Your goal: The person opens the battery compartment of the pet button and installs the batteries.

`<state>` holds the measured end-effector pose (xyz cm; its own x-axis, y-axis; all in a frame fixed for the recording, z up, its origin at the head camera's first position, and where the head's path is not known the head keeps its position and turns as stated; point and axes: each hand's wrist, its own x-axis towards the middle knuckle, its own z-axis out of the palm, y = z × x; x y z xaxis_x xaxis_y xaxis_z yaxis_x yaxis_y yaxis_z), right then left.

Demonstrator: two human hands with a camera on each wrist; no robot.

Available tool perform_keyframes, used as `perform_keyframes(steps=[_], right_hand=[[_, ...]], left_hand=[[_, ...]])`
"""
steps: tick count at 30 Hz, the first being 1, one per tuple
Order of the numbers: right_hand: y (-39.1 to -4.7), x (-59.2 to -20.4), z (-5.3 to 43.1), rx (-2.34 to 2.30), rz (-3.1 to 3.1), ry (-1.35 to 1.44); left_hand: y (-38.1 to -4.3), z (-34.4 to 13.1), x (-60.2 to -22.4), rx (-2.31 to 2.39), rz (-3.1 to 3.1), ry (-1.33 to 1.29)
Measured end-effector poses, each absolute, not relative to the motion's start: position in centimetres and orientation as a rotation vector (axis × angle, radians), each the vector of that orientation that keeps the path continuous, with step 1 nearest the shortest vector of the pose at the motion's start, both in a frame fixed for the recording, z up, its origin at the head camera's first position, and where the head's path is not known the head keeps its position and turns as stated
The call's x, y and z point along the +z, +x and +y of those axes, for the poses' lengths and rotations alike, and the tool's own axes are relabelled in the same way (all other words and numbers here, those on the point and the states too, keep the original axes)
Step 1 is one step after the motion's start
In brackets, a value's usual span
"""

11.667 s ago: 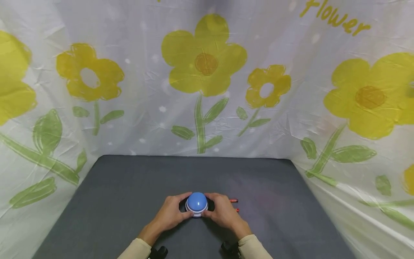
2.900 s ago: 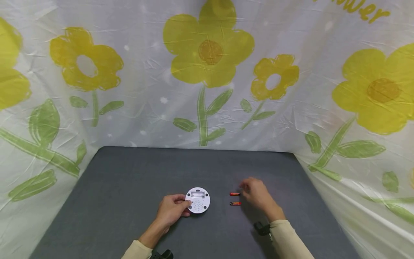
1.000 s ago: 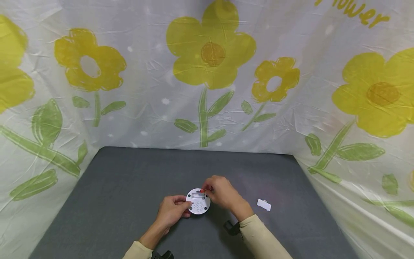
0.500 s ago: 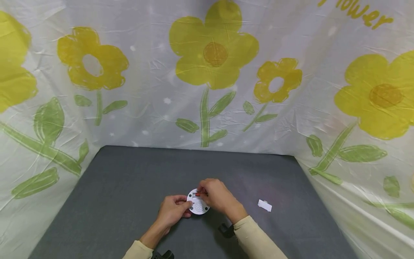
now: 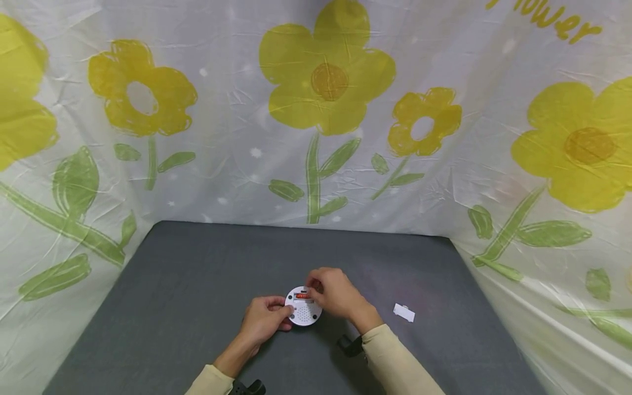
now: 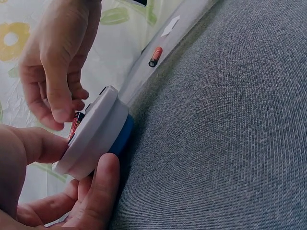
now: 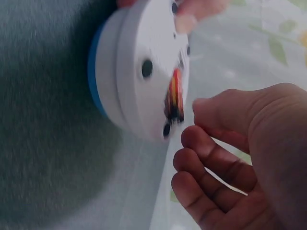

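In the head view, the white round device (image 5: 304,314) is pinched at its rim by the left hand (image 5: 266,321), well in from the far edge of the table (image 5: 222,263). The cover (image 5: 404,312) is seen nearer the right edge.

In the left wrist view, a blue underside (image 6: 123,136) and a second battery (image 6: 156,56) on the table are shown, both hidden in the head view; the device could be rocked if pressed off-centre.

In the right wrist view, the first battery (image 7: 174,97) seems tilted, one end proud of the slot; it could be sprung out if left unseated. No grip is kept by the right hand (image 7: 235,158), its fingers loosely curled just beside.
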<state>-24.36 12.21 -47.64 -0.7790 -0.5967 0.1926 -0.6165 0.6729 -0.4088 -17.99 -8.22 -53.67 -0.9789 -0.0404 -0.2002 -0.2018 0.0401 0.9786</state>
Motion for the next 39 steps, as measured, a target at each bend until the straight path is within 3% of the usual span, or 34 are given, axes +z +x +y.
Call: perform_keyframes(steps=[23,39], right_hand=[[-24.5,-49.1,13.6,1.293,-3.019,0.607],[-24.6,-48.1,14.3,1.080,-3.044,0.721]], left_hand=[[-17.8,-7.9,-53.6,2.084,2.173,-0.275],[-17.8,-8.1,-53.6,2.090,2.161,-0.258]])
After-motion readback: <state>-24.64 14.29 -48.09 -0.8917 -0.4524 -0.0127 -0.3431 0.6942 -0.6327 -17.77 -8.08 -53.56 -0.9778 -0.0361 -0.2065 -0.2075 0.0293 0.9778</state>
